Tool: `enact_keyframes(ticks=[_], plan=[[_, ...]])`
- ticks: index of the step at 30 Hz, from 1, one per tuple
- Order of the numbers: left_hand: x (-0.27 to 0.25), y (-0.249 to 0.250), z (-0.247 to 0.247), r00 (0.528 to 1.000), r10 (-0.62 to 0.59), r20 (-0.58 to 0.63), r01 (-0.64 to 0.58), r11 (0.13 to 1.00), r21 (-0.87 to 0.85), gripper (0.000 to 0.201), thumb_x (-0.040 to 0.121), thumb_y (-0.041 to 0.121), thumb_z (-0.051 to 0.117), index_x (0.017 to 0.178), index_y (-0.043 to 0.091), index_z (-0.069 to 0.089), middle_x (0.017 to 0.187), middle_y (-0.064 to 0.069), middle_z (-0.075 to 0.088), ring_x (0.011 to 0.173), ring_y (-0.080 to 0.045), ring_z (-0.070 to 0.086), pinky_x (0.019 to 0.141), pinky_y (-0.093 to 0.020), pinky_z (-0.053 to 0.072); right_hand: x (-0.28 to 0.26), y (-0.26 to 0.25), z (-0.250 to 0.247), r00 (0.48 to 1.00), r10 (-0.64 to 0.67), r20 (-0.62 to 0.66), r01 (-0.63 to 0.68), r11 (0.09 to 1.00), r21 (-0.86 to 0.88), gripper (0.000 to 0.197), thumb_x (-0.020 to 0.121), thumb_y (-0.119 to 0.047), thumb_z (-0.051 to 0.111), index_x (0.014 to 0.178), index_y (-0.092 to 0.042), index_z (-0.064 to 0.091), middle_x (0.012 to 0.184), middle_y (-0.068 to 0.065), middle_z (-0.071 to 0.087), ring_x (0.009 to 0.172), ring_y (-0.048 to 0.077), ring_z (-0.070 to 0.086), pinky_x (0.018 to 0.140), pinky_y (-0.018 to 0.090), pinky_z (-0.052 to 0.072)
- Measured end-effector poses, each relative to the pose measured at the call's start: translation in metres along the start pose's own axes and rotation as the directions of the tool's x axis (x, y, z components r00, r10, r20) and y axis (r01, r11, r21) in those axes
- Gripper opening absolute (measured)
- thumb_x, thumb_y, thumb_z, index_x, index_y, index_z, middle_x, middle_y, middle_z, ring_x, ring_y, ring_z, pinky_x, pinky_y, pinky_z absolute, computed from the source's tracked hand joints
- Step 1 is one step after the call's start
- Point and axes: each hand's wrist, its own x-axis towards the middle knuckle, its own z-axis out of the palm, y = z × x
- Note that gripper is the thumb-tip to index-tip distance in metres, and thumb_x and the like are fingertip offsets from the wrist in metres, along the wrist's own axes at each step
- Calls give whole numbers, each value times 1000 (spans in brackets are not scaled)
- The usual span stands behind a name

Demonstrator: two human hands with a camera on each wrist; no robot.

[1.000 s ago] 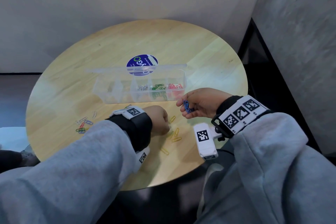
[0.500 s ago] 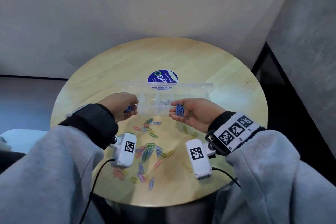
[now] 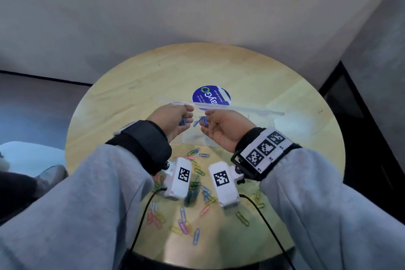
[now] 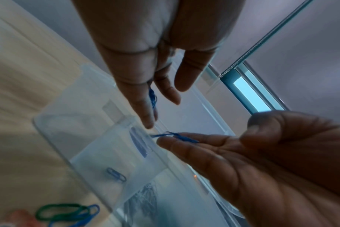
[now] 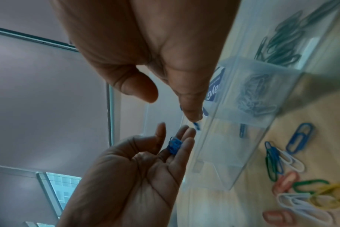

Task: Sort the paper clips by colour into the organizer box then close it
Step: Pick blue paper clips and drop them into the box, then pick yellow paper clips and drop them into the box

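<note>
Both hands hung over the clear organizer box (image 3: pixel 258 126) near the middle of the head view, its open lid (image 3: pixel 219 107) running as a thin band just above the knuckles. The left hand (image 3: pixel 172 121), centre-left in that frame, kept a few blue clips (image 4: pixel 152 98) among its fingers (image 4: pixel 144 110); in the left wrist view, at upper centre, the clips sat between the long forefinger and the neighbouring finger, the fingers nearly straight and close together, pointing down toward the box's end compartment. Whether the thumb pressed on them could not be told.

The right hand (image 3: pixel 223 128), centre-right in the head view, lay palm up with its fingers loosely extended and narrowly spread. A small bunch of blue paper clips (image 5: pixel 174 145) rested on the finger pads (image 5: pixel 186 144) near the tips, seen at lower centre of the right wrist view; the thumb stood apart from them.

One blue clip (image 4: pixel 116 176) lay inside the end compartment, at lower left of the left wrist view. In the right wrist view's upper right, a further compartment held pale clips (image 5: pixel 252 95) and another held dark green ones (image 5: pixel 281 44).

Loose clips of mixed colours (image 3: pixel 186 223) lay scattered on the round wooden table (image 3: pixel 131 85) below the wrists, toward the bottom of the head view. A blue round sticker (image 3: pixel 211 96) showed on the tabletop behind the lid.
</note>
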Motion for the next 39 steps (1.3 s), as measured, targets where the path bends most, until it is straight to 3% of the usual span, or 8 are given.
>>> enact_keyframes(ticks=[3,5,11,16,19,22,28,39], plan=[[1,-3,2,1000,6,22,-5,1000,-28,35,87,-11,31,88,12,58,82,-6,43,79,-14,45,71,-17,43,-1,1,0,1000,-1,14,1,1000,-18,46,83,19,22,125,19,40,126,46,40,123,45,46,104,32,42],[-1,-5,3,999,3,39,-1,999,-52,36,88,-10,31,100,11,59,81,-5,40,82,-13,43,78,-19,44,-7,1,-1,999,-43,24,44,997,-59,56,84,20,22,140,16,21,145,39,18,139,42,24,114,37,30],[-12,-9,0,996,42,74,-39,999,-34,37,88,-7,32,109,10,57,84,-3,47,76,-7,48,95,-25,43,-35,-1,-32,996,-74,45,83,956,-280,32,91,10,35,106,-6,57,105,8,60,102,19,58,90,27,46],[-36,-14,3,974,126,187,-175,946,272,25,91,0,44,86,21,57,82,-2,57,70,-12,55,61,-17,48,-66,0,-78,993,-122,0,107,870,-481,23,87,7,52,91,-15,60,91,2,61,84,13,58,81,24,48],[-50,-25,11,946,99,308,-272,758,593,17,87,9,56,86,26,57,78,-1,56,67,-14,53,59,-21,44,-80,2,-102,990,-139,-21,96,778,-621,20,86,-1,57,93,-19,61,98,2,62,92,17,61,84,28,50],[-63,-41,25,937,23,348,-335,338,880,21,80,26,67,100,27,61,88,6,58,78,-14,56,68,-21,42,-87,6,-119,983,-169,-73,28,527,-850,24,84,-14,64,107,-22,61,101,-1,63,98,21,63,92,33,51],[-74,-68,56,938,-119,326,-340,-129,932,33,81,20,61,113,16,61,103,-3,60,88,-20,53,71,-26,40,-87,26,-119,998,-36,-61,-58,67,-996,66,79,-25,71,139,-25,41,138,-4,47,119,15,51,99,27,41],[-68,-82,72,949,-182,259,-290,-173,941,27,80,17,61,104,11,70,99,-5,69,86,-23,62,69,-28,46,-61,51,-116,999,-47,10,-1,-230,-973,58,72,-27,75,121,-26,44,123,0,41,111,20,45,94,37,47]])
